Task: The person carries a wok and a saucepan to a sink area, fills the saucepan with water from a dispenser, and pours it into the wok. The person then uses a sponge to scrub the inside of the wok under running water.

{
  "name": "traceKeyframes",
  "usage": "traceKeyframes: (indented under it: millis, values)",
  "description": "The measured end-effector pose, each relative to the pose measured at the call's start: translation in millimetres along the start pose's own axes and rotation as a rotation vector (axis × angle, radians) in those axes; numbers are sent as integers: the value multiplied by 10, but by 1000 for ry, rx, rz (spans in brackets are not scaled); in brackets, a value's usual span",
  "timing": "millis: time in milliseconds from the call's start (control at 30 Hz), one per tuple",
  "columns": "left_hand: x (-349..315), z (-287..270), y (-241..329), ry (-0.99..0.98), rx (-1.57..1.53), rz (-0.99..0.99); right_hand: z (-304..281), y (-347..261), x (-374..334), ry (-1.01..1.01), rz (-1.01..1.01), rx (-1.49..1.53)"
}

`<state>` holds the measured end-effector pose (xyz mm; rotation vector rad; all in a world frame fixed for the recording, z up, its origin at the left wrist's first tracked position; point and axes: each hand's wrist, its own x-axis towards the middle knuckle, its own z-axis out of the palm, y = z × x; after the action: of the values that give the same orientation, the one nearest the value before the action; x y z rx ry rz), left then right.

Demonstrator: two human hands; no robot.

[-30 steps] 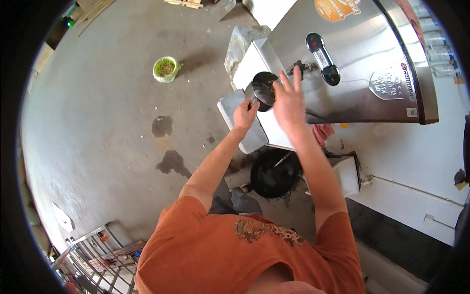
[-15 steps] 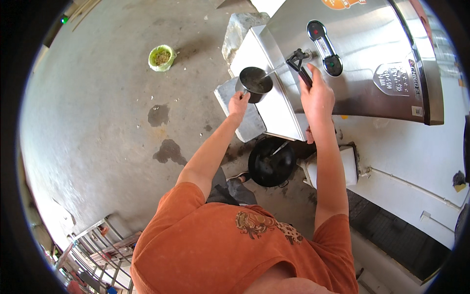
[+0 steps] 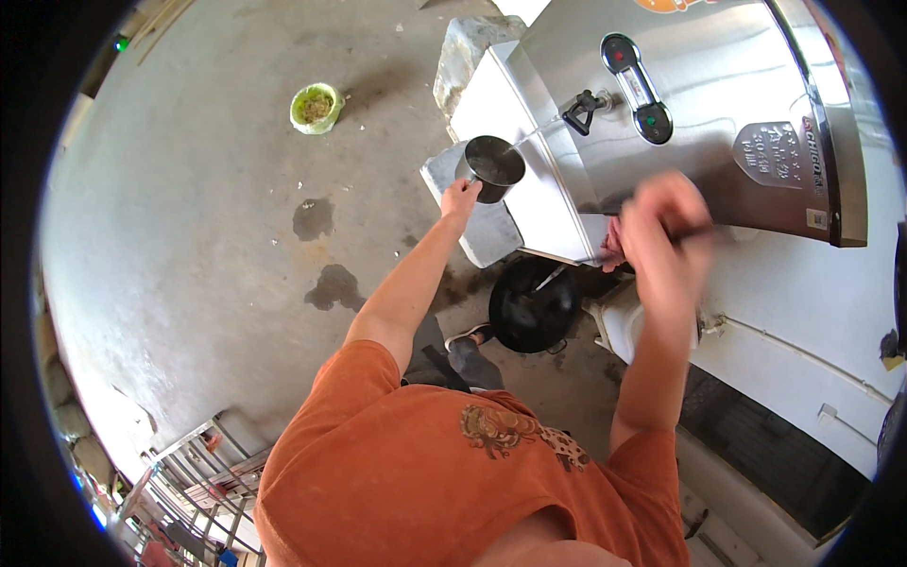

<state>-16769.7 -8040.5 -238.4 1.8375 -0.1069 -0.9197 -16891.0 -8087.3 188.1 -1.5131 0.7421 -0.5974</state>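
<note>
My left hand [image 3: 461,198] is closed around the handle of a dark round pot [image 3: 495,163], held level at the white ledge. A thin stream of water runs into it from the tap [image 3: 583,111] with a black loop lever, on the stainless steel dispenser [image 3: 704,151]. My right hand [image 3: 669,231] is off the tap and smeared by motion below the dispenser. Its fingers look curled around a dark-handled tool [image 3: 701,232], whose kind is too blurred to name. Just beside that hand hangs a pinkish cloth-like thing [image 3: 613,248].
A black wok [image 3: 529,317] with a metal utensil in it sits low near my feet. Grey stone blocks [image 3: 494,236] flank the white ledge [image 3: 557,203]. A green-rimmed bowl [image 3: 316,109] stands on the floor at far left; a metal rack [image 3: 203,482] is at lower left.
My right hand has left the tap and moved right and nearer to me, taking the black handle along. My left hand and the pot have hardly moved, and water still runs.
</note>
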Motion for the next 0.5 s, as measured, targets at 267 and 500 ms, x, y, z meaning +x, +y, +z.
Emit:
traceKeyframes:
  millis: [267,500]
  values:
    - [120,-56,108,17,-31,29,374,-991,-1087,-62,-25,512]
    - [178,-116,244,-52,-166,88,560,-1176,-1007,78,-146,542]
